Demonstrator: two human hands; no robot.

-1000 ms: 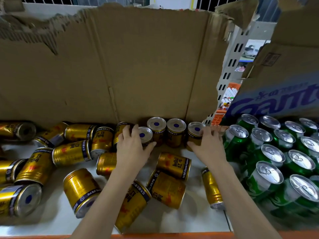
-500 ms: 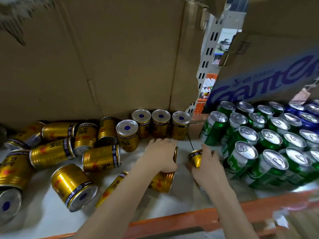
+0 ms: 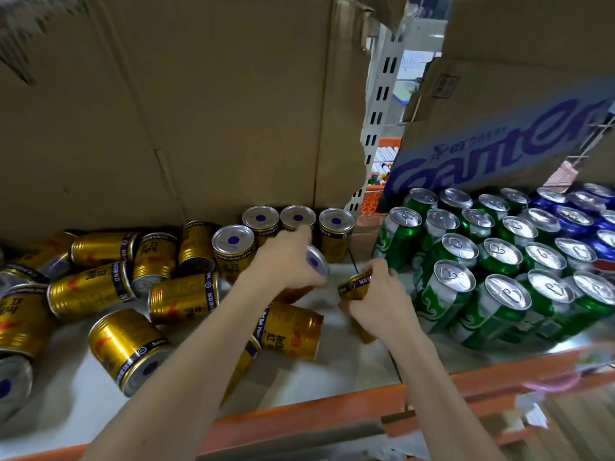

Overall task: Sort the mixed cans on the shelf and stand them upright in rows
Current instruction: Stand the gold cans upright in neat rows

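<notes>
Mid-frame, the left hand (image 3: 286, 264) grips one gold can (image 3: 316, 261) and the right hand (image 3: 376, 294) grips another (image 3: 354, 286), both tilted off the shelf (image 3: 349, 367). Step in hand: righting them. Next, stand each just before the upright row (image 3: 296, 219) at centre back.

A shop stockroom: metal shelf (image 3: 332, 407), drink cans (image 3: 499, 261), torn cartons (image 3: 199, 111).

gold cans (image 3: 181, 297) — mostly toppled; four upright at back | green cans (image 3: 499, 261) — upright rows
</notes>
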